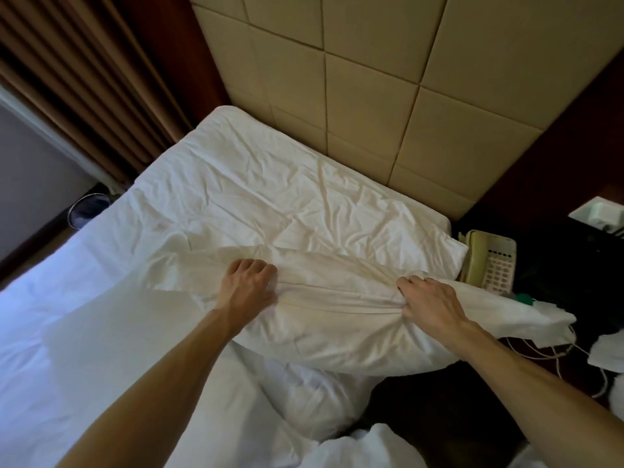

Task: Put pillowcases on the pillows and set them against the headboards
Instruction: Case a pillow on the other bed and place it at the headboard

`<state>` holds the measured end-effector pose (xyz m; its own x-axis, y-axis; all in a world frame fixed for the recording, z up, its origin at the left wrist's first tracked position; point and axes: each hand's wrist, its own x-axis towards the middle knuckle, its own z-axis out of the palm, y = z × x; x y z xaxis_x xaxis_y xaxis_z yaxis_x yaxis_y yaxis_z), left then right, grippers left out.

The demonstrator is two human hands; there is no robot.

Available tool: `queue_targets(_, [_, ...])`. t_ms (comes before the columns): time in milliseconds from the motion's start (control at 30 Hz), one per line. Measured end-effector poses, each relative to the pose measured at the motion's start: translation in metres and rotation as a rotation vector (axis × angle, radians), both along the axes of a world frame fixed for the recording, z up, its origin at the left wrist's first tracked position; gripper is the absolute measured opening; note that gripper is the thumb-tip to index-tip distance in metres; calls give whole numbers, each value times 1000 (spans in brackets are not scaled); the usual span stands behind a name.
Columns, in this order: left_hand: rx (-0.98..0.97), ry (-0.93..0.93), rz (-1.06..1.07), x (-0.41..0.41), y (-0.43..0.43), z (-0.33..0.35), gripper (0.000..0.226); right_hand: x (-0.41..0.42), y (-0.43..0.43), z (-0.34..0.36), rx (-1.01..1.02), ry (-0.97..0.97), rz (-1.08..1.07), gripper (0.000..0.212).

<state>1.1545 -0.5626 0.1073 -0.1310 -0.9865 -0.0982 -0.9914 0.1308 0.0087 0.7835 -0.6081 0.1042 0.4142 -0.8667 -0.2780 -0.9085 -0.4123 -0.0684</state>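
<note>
A: What fills the room from where you stand?

B: Mostly the bed (pixel 101 315), with a wrinkled white sheet. Behind it stands the padded beige headboard (pixel 371 79). A brown curtain (pixel 67 79) hangs at the left.

A: And the pillow?

B: The pillow (pixel 337 336) lies across the right side of the bed, near the headboard but apart from it. The white pillowcase (pixel 526 319) covers it, and its loose end hangs over the edge of the bed to the right.

A: The hands?

B: The left hand (pixel 248 285) has its fingers curled into the cloth on the left part of the pillow and grips a fold. The right hand (pixel 429 304) is clamped on the gathered cloth at the right end.

A: Anything smaller?

B: A pale telephone (pixel 489 261), which sits on the dark desk (pixel 526 238) just beside the bed.
</note>
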Motion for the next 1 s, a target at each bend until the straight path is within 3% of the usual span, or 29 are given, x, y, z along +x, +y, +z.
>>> queue_targets(200, [93,-200,-120,-12,18,-22,27,0,43,24,-6,-52,39,12])
queue_targets(533, [2,-59,-85,-2,31,-3,22,-5,37,25,-32,7,53,12])
queue_targets(767, [-107,-83,-79,-11,10,-15,18,-20,11,11,-48,84,143,17])
queue_targets(1000, [-185,-49,49,-17,-48,1,32,-27,-47,33,0,-36,111,19])
